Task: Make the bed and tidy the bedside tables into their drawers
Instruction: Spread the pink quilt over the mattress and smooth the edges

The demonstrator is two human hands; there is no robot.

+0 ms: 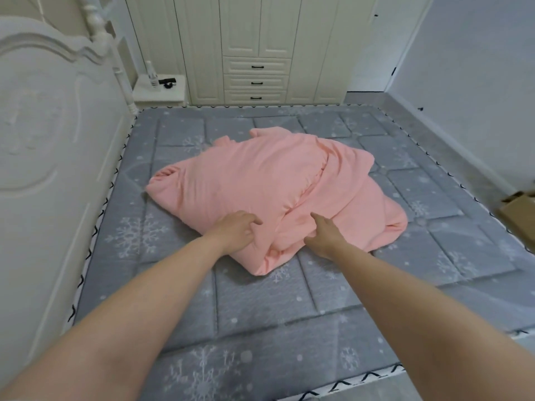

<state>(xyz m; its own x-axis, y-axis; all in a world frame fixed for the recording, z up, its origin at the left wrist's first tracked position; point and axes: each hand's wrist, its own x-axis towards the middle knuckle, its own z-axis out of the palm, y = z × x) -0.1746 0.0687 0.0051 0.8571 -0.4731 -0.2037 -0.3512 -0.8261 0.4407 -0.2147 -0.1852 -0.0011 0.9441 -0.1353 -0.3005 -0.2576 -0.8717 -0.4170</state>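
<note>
Head view: the pink duvet lies bunched in the middle of the grey snowflake-print mattress, with bare mattress showing on all four sides of it. The widest clear strip is on the near side, under both forearms. The left hand rests on the near edge of the duvet with its fingers curled and pinching a fold of the fabric. The right hand lies on the duvet just beside it, fingers spread flat and apart, gripping nothing. The mattress border, trimmed in black and white zigzag, runs along the carved white headboard on the left. Beyond the far edge stands a white bedside table, its worktop carrying a white bottle and a small dark object that is too small to identify. A cream wardrobe with three drawers fills the far wall. A cardboard box sits on the floor at the right, near the mattress edge.
</note>
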